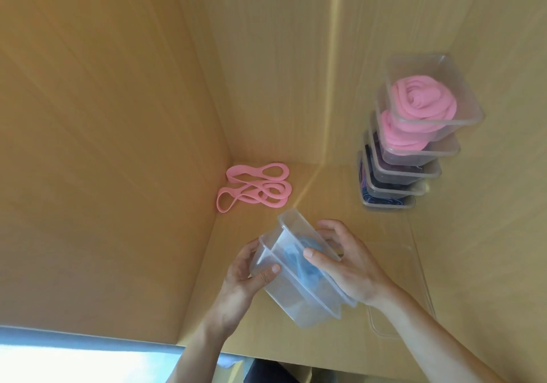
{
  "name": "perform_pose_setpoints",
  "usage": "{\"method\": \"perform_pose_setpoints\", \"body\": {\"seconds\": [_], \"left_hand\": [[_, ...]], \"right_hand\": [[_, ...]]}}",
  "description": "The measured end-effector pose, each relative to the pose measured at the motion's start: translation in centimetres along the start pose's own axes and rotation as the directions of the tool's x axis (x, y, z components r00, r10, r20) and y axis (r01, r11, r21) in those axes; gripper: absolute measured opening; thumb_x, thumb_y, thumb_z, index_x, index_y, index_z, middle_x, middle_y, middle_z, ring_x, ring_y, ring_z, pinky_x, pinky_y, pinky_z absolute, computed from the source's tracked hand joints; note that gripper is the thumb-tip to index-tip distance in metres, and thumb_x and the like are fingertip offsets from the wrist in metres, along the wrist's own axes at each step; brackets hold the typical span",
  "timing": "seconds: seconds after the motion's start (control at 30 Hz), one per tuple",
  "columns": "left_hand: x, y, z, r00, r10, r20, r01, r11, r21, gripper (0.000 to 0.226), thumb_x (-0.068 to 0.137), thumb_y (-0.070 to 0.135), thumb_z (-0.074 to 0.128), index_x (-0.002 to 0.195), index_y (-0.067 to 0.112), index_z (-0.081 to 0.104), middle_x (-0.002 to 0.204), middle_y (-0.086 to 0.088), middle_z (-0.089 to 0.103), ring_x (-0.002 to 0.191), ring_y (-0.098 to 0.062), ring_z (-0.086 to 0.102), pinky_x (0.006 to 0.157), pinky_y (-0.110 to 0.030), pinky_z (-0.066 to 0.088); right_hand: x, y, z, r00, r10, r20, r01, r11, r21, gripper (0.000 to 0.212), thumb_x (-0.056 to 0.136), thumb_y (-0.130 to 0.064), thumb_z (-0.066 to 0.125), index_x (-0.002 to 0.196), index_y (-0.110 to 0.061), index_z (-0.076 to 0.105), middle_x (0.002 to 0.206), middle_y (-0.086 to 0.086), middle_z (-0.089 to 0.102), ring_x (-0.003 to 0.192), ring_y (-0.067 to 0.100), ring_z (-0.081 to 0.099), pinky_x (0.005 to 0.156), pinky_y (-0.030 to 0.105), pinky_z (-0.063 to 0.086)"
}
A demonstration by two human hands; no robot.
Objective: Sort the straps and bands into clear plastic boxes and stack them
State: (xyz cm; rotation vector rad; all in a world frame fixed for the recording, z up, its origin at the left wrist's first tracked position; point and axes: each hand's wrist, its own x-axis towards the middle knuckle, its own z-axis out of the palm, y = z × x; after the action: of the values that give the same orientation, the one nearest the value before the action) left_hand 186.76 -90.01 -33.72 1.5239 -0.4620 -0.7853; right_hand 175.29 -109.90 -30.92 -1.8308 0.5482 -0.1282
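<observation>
Both hands are gripping a pair of nested clear boxes [299, 273] near the front of the wooden shelf [325, 187]: the left hand [245, 276] is curling round the outer box, the right hand [346, 261] is clasping the inner one, which is holding a crumpled blue band [299, 264]. Far right, a stack of filled boxes [408, 145] is standing, pink rolls on top. Loose pink bands [254, 187] are lying unsorted in the far left corner, so the sorting seems mostly done.
</observation>
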Motion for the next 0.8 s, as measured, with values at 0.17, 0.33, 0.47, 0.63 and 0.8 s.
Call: {"method": "perform_pose_setpoints", "body": {"seconds": [0.17, 0.33, 0.47, 0.63, 0.8], "left_hand": [[-0.3, -1.2, -0.8, 0.998, -0.028, -0.057, 0.03, 0.999, 0.042, 0.085, 0.068, 0.044, 0.085, 0.144, 0.042, 0.046, 0.134, 0.004, 0.063, 0.132, -0.017, 0.054, 0.107, -0.038, 0.044], [-0.7, -2.2, -1.2, 0.998, -0.037, -0.054, 0.047, 0.981, 0.188, 0.115, 0.061, 0.032, 0.091, 0.152, 0.045, 0.022, 0.136, 0.002, 0.053, 0.128, -0.009, 0.056, 0.104, -0.039, 0.051], [-0.8, -2.8, -1.2, 1.0, -0.025, -0.004, 0.025, 0.943, 0.333, 0.124, 0.063, 0.027, 0.093, 0.155, 0.042, 0.012, 0.137, 0.016, 0.051, 0.132, 0.006, 0.048, 0.099, -0.005, 0.039], [-0.9, -3.2, -1.2, 1.0, 0.003, -0.015, 0.005, 0.857, 0.515, 0.127, 0.063, 0.051, 0.087, 0.157, 0.041, 0.001, 0.132, 0.042, 0.047, 0.127, 0.011, 0.048, 0.098, -0.005, 0.039], [-1.0, -2.5, -2.5, 0.993, -0.118, 0.012, 0.08, 0.74, 0.668, 0.131, 0.072, 0.025, 0.081, 0.147, 0.06, -0.021, 0.161, 0.025, 0.018, 0.149, -0.011, 0.03, 0.114, -0.036, 0.038]], "right_hand": [[0.5, -0.3, -1.5, 0.994, -0.013, -0.11, 0.021, 0.997, 0.069, 0.079, 0.066, -0.072, 0.069, 0.132, -0.035, 0.048, 0.125, -0.018, 0.064, 0.118, -0.003, 0.058, 0.103, 0.039, 0.049], [1.0, -0.6, -3.2, 0.971, -0.019, -0.239, 0.058, 0.985, 0.16, 0.08, 0.064, -0.07, 0.07, 0.131, -0.03, 0.051, 0.129, -0.014, 0.063, 0.12, 0.002, 0.059, 0.106, 0.042, 0.049], [1.2, -0.7, -4.0, 0.955, -0.006, -0.296, 0.072, 0.975, 0.211, 0.073, 0.062, -0.071, 0.069, 0.123, -0.033, 0.054, 0.125, -0.015, 0.064, 0.116, -0.002, 0.061, 0.097, 0.029, 0.049], [0.9, -0.8, -3.8, 0.947, -0.004, -0.322, 0.079, 0.972, 0.221, 0.059, 0.063, -0.071, 0.067, 0.112, -0.039, 0.057, 0.116, -0.02, 0.066, 0.108, -0.01, 0.061, 0.084, 0.017, 0.046], [0.8, -0.7, -3.4, 0.942, 0.003, -0.334, 0.087, 0.964, 0.253, 0.054, 0.066, -0.068, 0.068, 0.11, -0.037, 0.058, 0.113, -0.017, 0.068, 0.102, -0.009, 0.064, 0.078, 0.017, 0.049]]}}
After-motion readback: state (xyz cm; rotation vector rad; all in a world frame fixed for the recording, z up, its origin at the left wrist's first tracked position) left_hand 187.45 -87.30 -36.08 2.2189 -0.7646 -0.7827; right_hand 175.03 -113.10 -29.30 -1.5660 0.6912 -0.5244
